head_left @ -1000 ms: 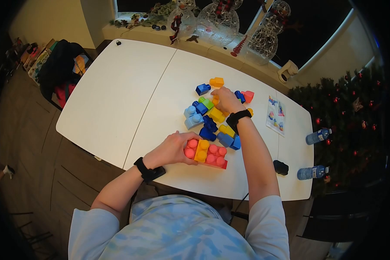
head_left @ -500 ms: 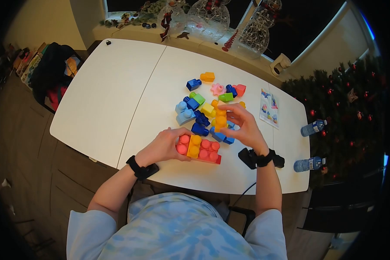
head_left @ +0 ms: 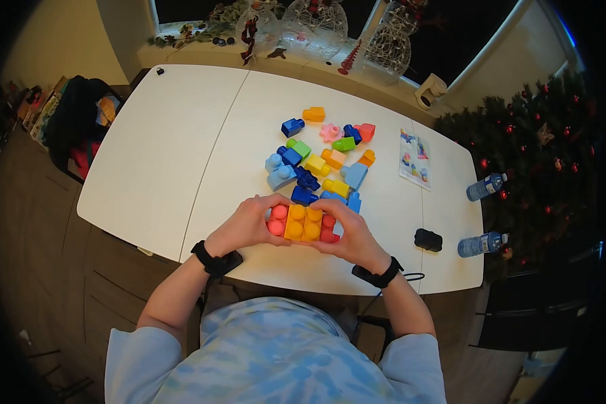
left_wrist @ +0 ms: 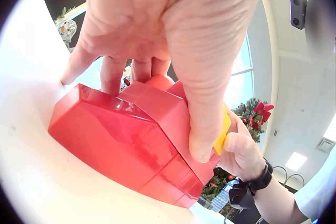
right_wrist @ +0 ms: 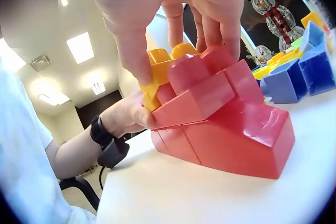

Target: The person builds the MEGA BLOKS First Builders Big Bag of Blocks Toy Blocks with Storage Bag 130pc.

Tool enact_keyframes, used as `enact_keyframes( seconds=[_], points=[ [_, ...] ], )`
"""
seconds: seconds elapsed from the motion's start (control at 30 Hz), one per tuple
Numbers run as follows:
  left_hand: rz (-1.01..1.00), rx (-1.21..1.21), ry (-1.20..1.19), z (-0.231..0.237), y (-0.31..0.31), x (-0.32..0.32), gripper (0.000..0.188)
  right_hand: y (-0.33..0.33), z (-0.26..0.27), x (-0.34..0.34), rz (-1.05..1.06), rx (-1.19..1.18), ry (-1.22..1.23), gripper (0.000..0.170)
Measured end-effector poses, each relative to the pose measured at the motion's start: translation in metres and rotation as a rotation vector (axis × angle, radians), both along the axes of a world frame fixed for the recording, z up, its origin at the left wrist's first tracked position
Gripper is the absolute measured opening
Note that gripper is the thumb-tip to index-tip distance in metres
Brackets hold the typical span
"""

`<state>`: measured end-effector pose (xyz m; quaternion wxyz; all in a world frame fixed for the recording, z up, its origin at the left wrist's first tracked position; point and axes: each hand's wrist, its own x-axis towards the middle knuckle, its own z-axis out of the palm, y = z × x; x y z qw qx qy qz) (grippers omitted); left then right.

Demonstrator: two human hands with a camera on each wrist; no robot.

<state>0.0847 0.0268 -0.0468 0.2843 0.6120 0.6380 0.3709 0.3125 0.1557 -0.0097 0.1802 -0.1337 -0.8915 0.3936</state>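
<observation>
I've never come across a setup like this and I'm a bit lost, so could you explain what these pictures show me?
There is no machine at work here: you see a person's left hand and right hand, both bare, with a black device strapped to each wrist. The wide picture comes from a camera on the head, looking down. The two close-ups come from cameras on the wrists, each looking at its own hand's work.

On the white table lie loose toy blocks in several colours and a printed sheet.

The left hand grips a stack of red blocks. The right hand pinches a yellow block at its top, beside another yellow one. I can't tell whether it is fully pressed down.
</observation>
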Motion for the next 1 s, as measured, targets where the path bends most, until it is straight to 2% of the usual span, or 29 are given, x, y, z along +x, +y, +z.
enact_keyframes(
  seconds=[0.2, 0.3, 0.73, 0.83, 0.9, 0.97, 1.0],
  points=[
    [0.015, -0.006, 0.004, -0.001, 0.0, 0.0, 0.069, -0.003, 0.002, -0.002, -0.016, 0.017, -0.098, 0.066],
    [0.015, -0.015, 0.02, -0.002, -0.001, -0.001, 0.071, -0.002, -0.003, -0.004, -0.015, 0.089, -0.107, 0.067],
    [0.0, 0.036, -0.029, -0.001, 0.0, 0.001, 0.07, -0.007, -0.001, -0.007, -0.049, 0.087, -0.134, 0.065],
    [-0.008, 0.015, -0.021, -0.007, -0.001, 0.003, 0.074, 0.0, 0.007, -0.009, -0.01, 0.123, -0.156, 0.069],
    [-0.005, 0.003, -0.008, -0.007, -0.002, 0.0, 0.076, 0.017, 0.032, -0.013, 0.097, 0.148, -0.353, 0.066],
    [-0.039, 0.025, 0.03, -0.002, -0.005, -0.001, 0.083, 0.044, 0.042, -0.025, 0.013, 0.14, -0.184, 0.055],
    [-0.034, 0.026, 0.028, -0.005, -0.006, -0.002, 0.083, 0.056, 0.052, -0.033, -0.083, 0.126, -0.163, 0.045]
  ],
)
